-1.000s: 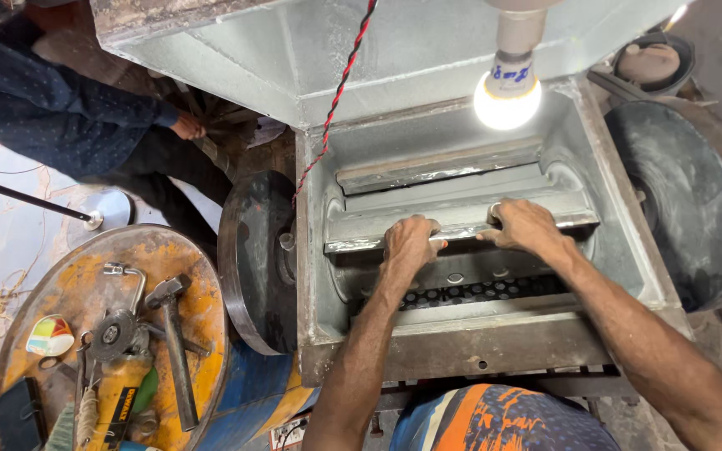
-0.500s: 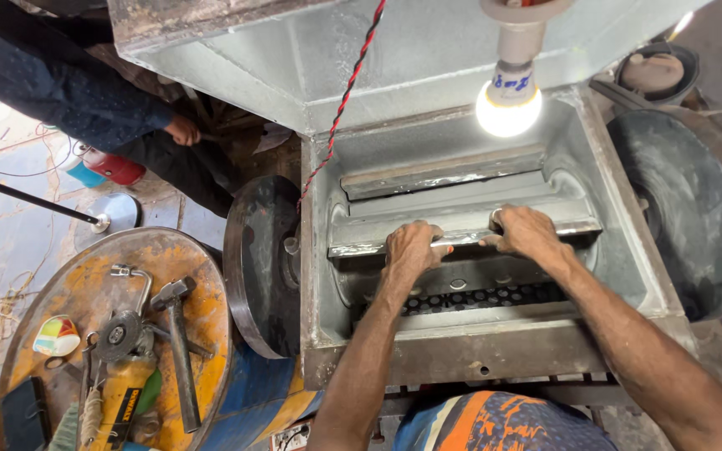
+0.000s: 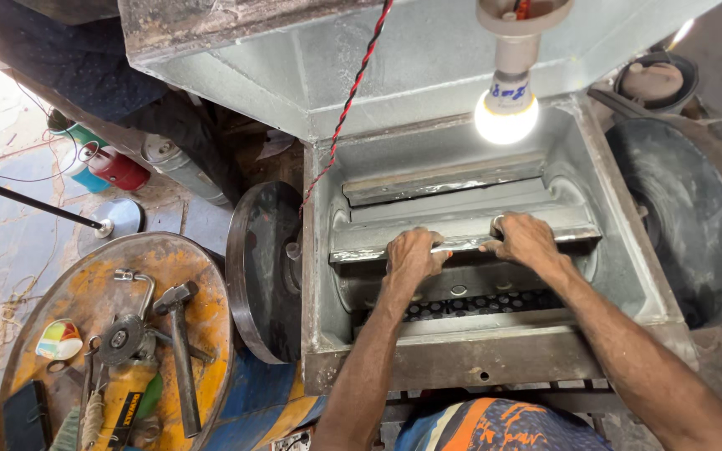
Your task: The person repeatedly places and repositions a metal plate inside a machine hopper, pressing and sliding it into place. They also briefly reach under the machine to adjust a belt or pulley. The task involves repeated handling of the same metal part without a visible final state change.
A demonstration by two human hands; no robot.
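Both hands grip a metal blade inside the open machine.

Left hand (image 3: 413,255) and right hand (image 3: 526,240) curl over the long blade (image 3: 461,234), side by side, under a lit bulb (image 3: 506,117).

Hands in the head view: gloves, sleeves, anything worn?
Both bare: no gloves or sleeves on the left hand or right hand, forearms uncovered up to the frame edge. A ring shows on one right-hand finger. No watch or wristband visible.

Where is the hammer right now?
In the head view, the hammer lies on the round yellow drum top at lower left, beside the angle grinder.
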